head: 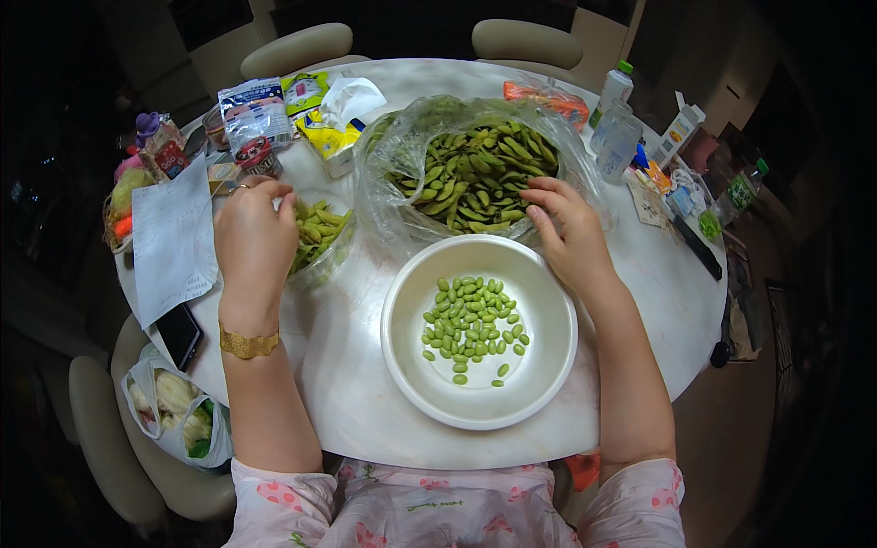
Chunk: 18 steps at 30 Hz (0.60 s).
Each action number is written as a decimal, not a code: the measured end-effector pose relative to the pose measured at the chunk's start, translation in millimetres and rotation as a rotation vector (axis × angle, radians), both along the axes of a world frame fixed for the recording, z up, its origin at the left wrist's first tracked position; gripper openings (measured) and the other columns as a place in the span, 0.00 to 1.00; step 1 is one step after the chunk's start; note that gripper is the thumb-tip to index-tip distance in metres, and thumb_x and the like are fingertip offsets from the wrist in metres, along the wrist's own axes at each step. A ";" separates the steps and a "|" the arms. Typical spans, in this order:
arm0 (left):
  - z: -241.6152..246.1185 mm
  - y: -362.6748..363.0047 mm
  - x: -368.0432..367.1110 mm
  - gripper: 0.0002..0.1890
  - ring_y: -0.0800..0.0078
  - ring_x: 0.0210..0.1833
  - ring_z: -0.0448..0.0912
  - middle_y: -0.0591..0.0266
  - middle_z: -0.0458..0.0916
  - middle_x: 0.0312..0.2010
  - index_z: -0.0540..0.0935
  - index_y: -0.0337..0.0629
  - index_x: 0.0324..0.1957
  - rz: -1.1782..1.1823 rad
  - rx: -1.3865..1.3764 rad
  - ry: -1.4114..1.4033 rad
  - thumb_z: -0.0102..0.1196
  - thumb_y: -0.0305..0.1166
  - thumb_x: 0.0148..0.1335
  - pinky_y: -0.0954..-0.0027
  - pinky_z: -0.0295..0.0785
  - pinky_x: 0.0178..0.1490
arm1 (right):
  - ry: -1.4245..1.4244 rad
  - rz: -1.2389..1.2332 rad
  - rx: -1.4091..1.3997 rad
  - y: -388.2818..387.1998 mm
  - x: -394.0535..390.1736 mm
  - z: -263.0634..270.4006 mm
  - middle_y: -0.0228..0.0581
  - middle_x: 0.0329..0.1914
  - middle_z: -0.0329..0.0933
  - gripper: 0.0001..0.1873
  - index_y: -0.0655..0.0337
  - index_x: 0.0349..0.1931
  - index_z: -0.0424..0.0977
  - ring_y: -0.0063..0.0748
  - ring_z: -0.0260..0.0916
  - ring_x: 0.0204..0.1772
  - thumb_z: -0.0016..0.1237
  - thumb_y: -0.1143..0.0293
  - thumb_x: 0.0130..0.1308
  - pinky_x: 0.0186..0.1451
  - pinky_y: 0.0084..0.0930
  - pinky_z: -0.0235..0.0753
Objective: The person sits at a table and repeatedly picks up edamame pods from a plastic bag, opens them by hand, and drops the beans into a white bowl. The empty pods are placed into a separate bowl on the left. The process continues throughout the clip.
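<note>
My left hand (257,229) hangs over the rim of a clear plastic container (322,270) holding green pods or shells (318,229). Its fingers are bent, and the wrist hides whether anything is between them. At the right side of a large clear plastic bag (380,198), my right hand (572,233) has its thumb and fingers apart, the tips beside the edamame pods (479,171). The bag's mouth is spread and the pods are heaped inside. Nearer to me, a round white basin (479,411) holds many loose shelled green beans (473,318).
A sheet of paper (171,240) and a dark phone (179,335) lie along the left edge. Snack packets (253,113) crowd the back left. Bottles (613,92), glass jars (619,151) and a box (675,133) line the right. A bag of vegetables (178,411) rests on a chair.
</note>
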State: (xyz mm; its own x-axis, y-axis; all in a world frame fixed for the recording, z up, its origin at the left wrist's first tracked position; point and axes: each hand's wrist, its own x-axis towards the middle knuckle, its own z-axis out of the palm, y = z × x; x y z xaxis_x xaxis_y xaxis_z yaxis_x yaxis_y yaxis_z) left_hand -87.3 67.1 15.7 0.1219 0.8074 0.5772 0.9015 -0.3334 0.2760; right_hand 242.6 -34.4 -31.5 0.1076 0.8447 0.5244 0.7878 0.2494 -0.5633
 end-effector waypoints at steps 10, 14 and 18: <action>-11.4 -18.5 44.1 0.04 0.57 0.38 0.82 0.58 0.85 0.38 0.85 0.39 0.33 -0.472 0.198 -0.134 0.63 0.27 0.55 0.58 0.74 0.43 | -0.234 -0.013 -0.037 22.3 -12.9 -1.9 0.38 0.72 0.65 0.18 0.60 0.57 0.76 0.41 0.57 0.75 0.39 0.62 0.76 0.72 0.45 0.48; -16.5 -43.0 67.7 0.05 0.60 0.39 0.81 0.61 0.85 0.39 0.85 0.42 0.35 -0.616 0.226 -0.072 0.63 0.25 0.55 0.61 0.72 0.42 | -0.203 -0.025 -0.064 26.2 -15.3 0.2 0.37 0.71 0.66 0.19 0.59 0.58 0.76 0.39 0.57 0.75 0.38 0.61 0.77 0.71 0.45 0.49; -18.7 -54.0 78.2 0.06 0.64 0.40 0.81 0.64 0.85 0.40 0.85 0.44 0.36 -0.716 0.196 -0.105 0.63 0.24 0.55 0.65 0.70 0.41 | -0.152 -0.024 0.009 20.1 -15.3 7.7 0.37 0.64 0.73 0.16 0.59 0.53 0.78 0.39 0.64 0.68 0.43 0.62 0.74 0.67 0.45 0.53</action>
State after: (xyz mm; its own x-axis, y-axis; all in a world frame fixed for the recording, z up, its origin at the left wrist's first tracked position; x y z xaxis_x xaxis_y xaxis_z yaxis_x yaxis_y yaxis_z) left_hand -9.0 13.1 -3.0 0.5151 0.4331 0.7397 0.4182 -0.8802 0.2241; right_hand 227.3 -14.2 -23.8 0.0465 0.8377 0.5441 0.8698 0.2338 -0.4344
